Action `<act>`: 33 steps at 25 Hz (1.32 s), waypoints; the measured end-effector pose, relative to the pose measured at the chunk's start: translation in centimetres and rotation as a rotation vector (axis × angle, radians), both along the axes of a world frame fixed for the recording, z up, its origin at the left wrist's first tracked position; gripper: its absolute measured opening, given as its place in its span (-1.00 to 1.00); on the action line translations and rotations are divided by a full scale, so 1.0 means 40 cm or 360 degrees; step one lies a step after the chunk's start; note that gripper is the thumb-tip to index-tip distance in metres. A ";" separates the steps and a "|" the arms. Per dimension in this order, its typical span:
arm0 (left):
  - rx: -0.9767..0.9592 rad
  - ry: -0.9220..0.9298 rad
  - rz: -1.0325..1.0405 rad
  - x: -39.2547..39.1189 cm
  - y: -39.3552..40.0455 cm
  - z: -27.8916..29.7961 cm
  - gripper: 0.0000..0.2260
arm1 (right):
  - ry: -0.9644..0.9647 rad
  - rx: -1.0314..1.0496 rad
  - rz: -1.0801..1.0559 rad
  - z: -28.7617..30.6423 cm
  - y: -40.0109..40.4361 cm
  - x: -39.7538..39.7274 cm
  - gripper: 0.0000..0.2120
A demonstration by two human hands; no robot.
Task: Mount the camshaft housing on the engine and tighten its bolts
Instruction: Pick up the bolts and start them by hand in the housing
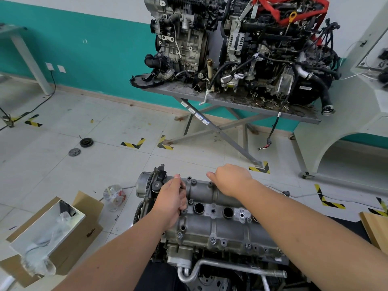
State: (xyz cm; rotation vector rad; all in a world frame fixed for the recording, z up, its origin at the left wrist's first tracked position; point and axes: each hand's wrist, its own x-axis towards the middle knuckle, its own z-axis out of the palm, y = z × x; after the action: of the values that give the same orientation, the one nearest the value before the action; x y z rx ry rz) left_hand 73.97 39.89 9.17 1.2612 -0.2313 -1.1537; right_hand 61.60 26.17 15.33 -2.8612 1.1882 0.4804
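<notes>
Lying open, cardboard box [69, 232] holding plastic wrap [39, 255]

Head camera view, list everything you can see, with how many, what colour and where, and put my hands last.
camshaft housing: one, grey metal, on the engine at bottom centre
engine: one, dark, under the housing
sprocket: one, grey, at the housing's left end
metal pipe: one, silver, across the engine front
cardboard box: one, brown, open, floor at left
plastic bag: one, clear, floor beside the box
round parts: two, black and grey, floor at left
stand: one, grey, by the wall
other engines: two, dark and grey, on the stand
left hand: on the housing's left end
right hand: on the housing's far edge, fingers hidden
</notes>
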 end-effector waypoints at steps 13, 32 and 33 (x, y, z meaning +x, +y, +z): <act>-0.0007 0.0056 -0.0305 0.004 -0.018 0.086 -0.65 | -0.1135 0.1016 -0.0398 0.070 0.117 0.070 -0.84; 0.0303 -0.1054 -0.0205 0.013 0.053 0.006 -0.67 | -0.1384 0.0664 -0.0578 0.132 0.020 0.044 -0.90; 0.0278 -0.1054 -0.0262 0.015 0.054 -0.001 -0.67 | -0.1329 0.0647 -0.0532 0.126 0.020 0.051 -0.88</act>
State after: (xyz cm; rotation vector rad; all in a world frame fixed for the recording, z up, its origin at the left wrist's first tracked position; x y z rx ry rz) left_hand 74.56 42.07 9.14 1.7823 -0.7480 -0.8694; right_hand 63.62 26.96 20.39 -2.0748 1.1589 -0.4062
